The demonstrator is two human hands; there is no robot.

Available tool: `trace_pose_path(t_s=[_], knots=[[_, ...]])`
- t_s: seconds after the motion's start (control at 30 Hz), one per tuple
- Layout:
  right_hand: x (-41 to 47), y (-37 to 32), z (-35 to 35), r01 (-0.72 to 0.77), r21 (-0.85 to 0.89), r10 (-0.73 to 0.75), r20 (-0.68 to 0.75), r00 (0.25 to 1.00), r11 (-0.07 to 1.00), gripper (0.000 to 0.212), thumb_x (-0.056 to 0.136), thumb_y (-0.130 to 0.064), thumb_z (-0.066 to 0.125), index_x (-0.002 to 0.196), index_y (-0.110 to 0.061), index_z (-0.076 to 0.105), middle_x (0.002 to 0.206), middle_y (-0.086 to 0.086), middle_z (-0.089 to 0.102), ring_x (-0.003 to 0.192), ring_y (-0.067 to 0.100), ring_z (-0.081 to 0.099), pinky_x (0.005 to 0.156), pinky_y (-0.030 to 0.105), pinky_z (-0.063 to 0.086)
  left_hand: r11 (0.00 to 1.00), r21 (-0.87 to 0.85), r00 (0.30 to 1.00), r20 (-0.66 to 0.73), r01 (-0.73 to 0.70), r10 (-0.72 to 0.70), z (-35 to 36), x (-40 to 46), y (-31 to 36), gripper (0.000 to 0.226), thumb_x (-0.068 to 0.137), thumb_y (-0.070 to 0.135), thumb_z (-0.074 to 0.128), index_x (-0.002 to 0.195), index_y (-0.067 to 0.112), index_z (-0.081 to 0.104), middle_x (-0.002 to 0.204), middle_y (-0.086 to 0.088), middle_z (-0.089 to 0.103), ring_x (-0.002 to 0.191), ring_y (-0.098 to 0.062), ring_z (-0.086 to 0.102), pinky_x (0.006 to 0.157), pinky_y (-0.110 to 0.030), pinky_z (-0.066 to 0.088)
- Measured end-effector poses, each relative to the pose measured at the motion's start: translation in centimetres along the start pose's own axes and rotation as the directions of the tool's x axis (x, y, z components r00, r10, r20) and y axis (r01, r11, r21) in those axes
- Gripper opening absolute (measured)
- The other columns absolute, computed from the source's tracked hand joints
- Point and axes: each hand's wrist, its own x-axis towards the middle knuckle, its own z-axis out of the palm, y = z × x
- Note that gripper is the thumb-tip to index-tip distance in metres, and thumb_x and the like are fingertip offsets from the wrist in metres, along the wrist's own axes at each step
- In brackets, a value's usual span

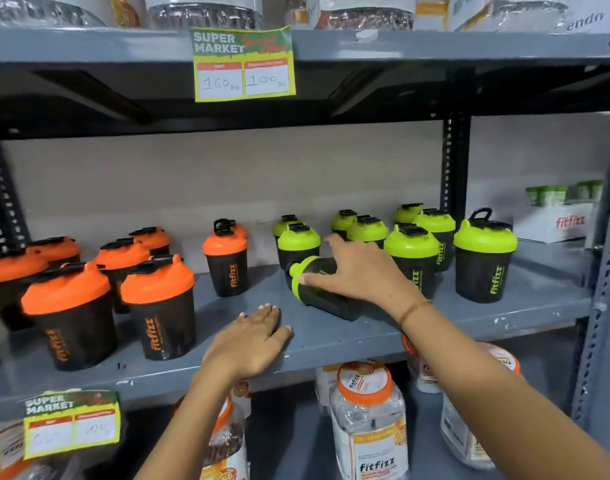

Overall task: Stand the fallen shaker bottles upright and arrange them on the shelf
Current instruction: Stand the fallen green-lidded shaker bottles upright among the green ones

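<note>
A black shaker bottle with a green lid lies on its side on the grey shelf, lid pointing left. My right hand rests over it, thumb at the lid edge and fingers curled over the body. Flat on the shelf's front part, to the left of the fallen bottle, lies my left hand, holding nothing. Several green-lidded shakers stand upright behind and to the right. Several orange-lidded shakers stand upright on the left.
A white fitfizz box with small green tubs sits at the far right. A price tag hangs from the shelf above. Clear jars with orange lids fill the shelf below. A steel upright bounds the right side.
</note>
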Motion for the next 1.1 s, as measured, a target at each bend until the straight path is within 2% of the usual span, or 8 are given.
trace_pose_path(t_s=[0.07, 0.17, 0.37, 0.5, 0.57, 0.63, 0.8, 1.1], knots=[[1.0, 0.0, 0.8, -0.047, -0.07, 0.058, 0.167, 0.984, 0.996, 0.099, 0.064, -0.095, 0.045, 0.121, -0.015, 0.059, 0.121, 0.014, 0.066, 0.114, 0.04, 0.058, 0.075, 0.041, 0.039, 1.0, 0.005, 1.0, 0.007, 0.003, -0.003, -0.1, -0.1, 0.1, 0.066, 0.095, 0.052, 0.02, 0.151, 0.017, 0.015, 0.161, 0.001, 0.011, 0.148, -0.01, 0.008, 0.12, -0.034, 0.004], [1.7, 0.5, 1.7, -0.079, -0.059, 0.093, 0.301, 0.949, 0.995, 0.095, 0.061, -0.096, 0.045, 0.112, -0.019, 0.069, 0.122, 0.011, 0.068, 0.112, 0.036, 0.06, 0.084, 0.039, 0.047, 1.0, -0.001, 1.0, 0.011, 0.009, -0.009, -0.2, -0.2, 0.2, 0.066, 0.095, 0.052, 0.02, 0.151, 0.018, 0.015, 0.161, 0.001, 0.01, 0.148, -0.01, 0.007, 0.12, -0.033, 0.003], [1.5, 1.6, 2.2, -0.181, 0.302, 0.102, 0.259, 0.96, 0.936, 0.071, 0.055, -0.09, 0.059, 0.08, -0.025, 0.069, 0.086, -0.005, 0.072, 0.088, 0.021, 0.066, 0.069, 0.034, 0.047, 1.0, -0.004, 1.0, 0.013, 0.01, -0.01, -0.4, -0.4, 0.3, 0.066, 0.095, 0.052, 0.019, 0.151, 0.019, 0.015, 0.161, 0.002, 0.01, 0.148, -0.01, 0.008, 0.121, -0.034, 0.004], [0.6, 1.0, 2.7, -0.252, 0.869, 0.129, 0.217, 0.968, 0.425, 0.075, 0.052, -0.058, 0.086, 0.117, -0.028, 0.064, 0.112, -0.005, 0.074, 0.105, 0.014, 0.07, 0.094, 0.039, 0.055, 1.0, -0.003, 1.0, -0.001, 0.013, -0.013, -0.5, -0.6, 0.5, 0.066, 0.094, 0.053, 0.02, 0.151, 0.021, 0.016, 0.161, 0.003, 0.011, 0.148, -0.01, 0.009, 0.12, -0.034, 0.004], [0.2, 0.4, 3.5, -0.213, 0.948, 0.116, 0.191, 0.975, 0.235, 0.077, 0.053, -0.044, 0.09, 0.12, -0.021, 0.062, 0.111, 0.001, 0.076, 0.106, 0.018, 0.071, 0.092, 0.037, 0.057, 1.0, 0.0, 1.0, -0.003, 0.013, -0.013, -0.6, -0.7, 0.5, 0.065, 0.094, 0.053, 0.02, 0.151, 0.021, 0.016, 0.161, 0.003, 0.012, 0.148, -0.01, 0.01, 0.12, -0.034, 0.005], [-0.2, -0.2, 4.2, -0.2, 0.968, 0.122, 0.182, 0.976, 0.149, 0.074, 0.055, -0.035, 0.091, 0.121, -0.019, 0.061, 0.111, 0.001, 0.076, 0.106, 0.018, 0.071, 0.088, 0.032, 0.058, 1.0, -0.002, 1.0, 0.003, 0.017, -0.017, -0.6, -0.7, 0.5, 0.065, 0.095, 0.053, 0.02, 0.151, 0.021, 0.016, 0.161, 0.003, 0.012, 0.148, -0.01, 0.01, 0.121, -0.035, 0.006], [-1.0, -0.6, 5.8, -0.241, 0.954, 0.099, 0.226, 0.969, 0.177, 0.065, 0.072, -0.016, 0.089, 0.125, -0.018, 0.052, 0.119, 0.005, 0.071, 0.113, 0.019, 0.067, 0.099, 0.038, 0.053, 1.0, 0.001, 1.0, 0.007, 0.015, -0.015, -0.6, -0.6, 0.6, 0.066, 0.094, 0.053, 0.02, 0.151, 0.02, 0.016, 0.161, 0.002, 0.012, 0.148, -0.01, 0.009, 0.121, -0.036, 0.006], [-2.0, 0.1, 5.9, -0.297, 0.943, 0.041, 0.295, 0.955, 0.151, 0.073, 0.073, -0.013, 0.088, 0.125, -0.032, 0.04, 0.121, -0.003, 0.066, 0.107, 0.004, 0.066, 0.084, 0.021, 0.056, 1.0, -0.008, 1.0, 0.009, 0.019, -0.019, -0.5, -0.5, 0.4, 0.066, 0.094, 0.053, 0.02, 0.151, 0.021, 0.015, 0.161, 0.002, 0.011, 0.148, -0.01, 0.009, 0.12, -0.034, 0.005]])
